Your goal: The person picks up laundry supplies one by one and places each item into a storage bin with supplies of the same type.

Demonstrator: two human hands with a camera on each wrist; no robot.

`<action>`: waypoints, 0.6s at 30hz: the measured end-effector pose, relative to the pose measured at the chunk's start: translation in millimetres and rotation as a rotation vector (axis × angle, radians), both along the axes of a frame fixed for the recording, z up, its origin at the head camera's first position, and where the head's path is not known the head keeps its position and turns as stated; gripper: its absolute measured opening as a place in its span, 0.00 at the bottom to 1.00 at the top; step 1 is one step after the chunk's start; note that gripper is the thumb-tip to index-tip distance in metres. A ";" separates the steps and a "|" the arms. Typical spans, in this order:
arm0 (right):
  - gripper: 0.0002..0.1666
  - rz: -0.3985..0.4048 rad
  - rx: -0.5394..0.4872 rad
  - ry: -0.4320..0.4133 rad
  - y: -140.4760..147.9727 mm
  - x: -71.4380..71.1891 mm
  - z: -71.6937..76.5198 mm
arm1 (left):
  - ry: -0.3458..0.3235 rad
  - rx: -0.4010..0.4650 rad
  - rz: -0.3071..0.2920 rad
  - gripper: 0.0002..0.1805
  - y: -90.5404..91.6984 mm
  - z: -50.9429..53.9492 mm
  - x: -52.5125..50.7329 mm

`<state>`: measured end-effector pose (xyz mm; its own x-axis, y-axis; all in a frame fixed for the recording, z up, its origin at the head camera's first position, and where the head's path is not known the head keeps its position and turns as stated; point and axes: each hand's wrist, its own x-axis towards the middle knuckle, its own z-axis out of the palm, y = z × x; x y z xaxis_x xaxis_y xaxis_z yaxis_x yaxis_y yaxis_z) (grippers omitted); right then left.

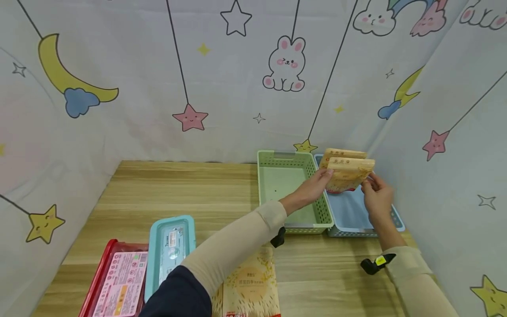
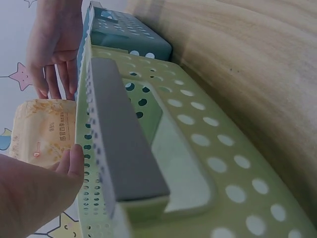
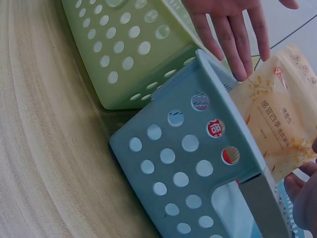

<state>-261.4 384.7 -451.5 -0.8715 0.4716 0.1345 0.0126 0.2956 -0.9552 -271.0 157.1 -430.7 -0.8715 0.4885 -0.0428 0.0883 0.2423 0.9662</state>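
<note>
Holding two beige packs (image 1: 350,174) at the far-left part of the blue basket (image 1: 356,213) (showing red through its holes). Pressing one side with straight, extended fingers of the left hand (image 1: 310,189), touching the opposite side with nearly straight fingers of the right hand (image 1: 378,198). Reaching across a green basket (image 1: 283,185), just left of the blue basket, and over another beige pack (image 1: 253,281), lying nearer and farther left.

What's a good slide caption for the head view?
Left hand and right hand flank tan packets at the blue basket, with the green basket alongside.
</note>
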 end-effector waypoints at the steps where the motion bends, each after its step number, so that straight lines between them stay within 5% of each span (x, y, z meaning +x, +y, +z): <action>1: 0.27 0.003 0.014 0.002 0.5 -0.8 -2.0 | 0.008 -0.017 0.009 0.40 0.1 -0.3 0.2; 18: 0.30 0.033 0.032 -0.038 4.8 -1.6 -15.6 | 0.031 -0.108 -0.013 0.43 -5.6 -7.4 0.3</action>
<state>-263.0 389.4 -467.2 -0.8915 0.4382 0.1152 0.0387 0.3271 -0.9442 -270.6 151.5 -438.1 -0.8668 0.4939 -0.0684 0.1220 0.3431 0.9313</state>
